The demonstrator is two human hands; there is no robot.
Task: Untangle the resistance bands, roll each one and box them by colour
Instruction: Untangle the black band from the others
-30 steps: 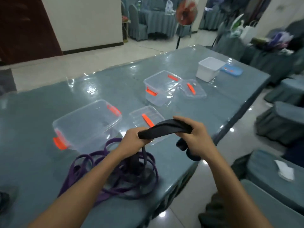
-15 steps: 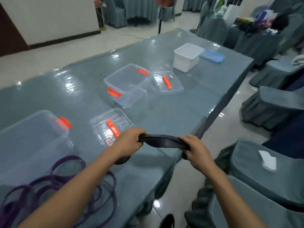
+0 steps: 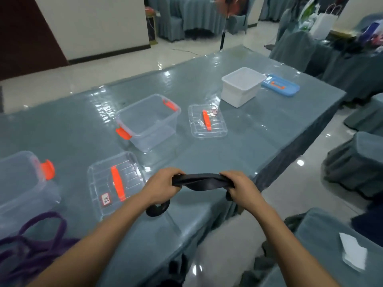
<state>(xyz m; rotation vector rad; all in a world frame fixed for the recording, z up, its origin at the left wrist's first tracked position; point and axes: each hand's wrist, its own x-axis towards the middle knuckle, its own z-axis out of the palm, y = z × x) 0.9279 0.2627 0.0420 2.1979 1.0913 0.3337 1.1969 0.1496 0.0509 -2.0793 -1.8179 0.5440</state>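
On the table (image 3: 259, 131), a clear box (image 3: 18, 189) is seen left of the clear lid (image 3: 116, 183), a second clear box (image 3: 148, 121) and white box (image 3: 241, 85) beyond it, tangled purple bands (image 3: 31, 245) near-left of it. Right of lid, black band (image 3: 202, 181) is clenched by left hand (image 3: 160, 187) and right hand (image 3: 241, 188). Lid label (image 3: 105, 198) is unreadable

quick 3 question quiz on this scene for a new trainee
1. True or false: the left hand and right hand both grip the black band.
2. The box beside the blue lid is: A) white B) red C) black.
3. Fill in: the tangled bands at the lower left are ____.
Key: 1 true; 2 A; 3 purple.
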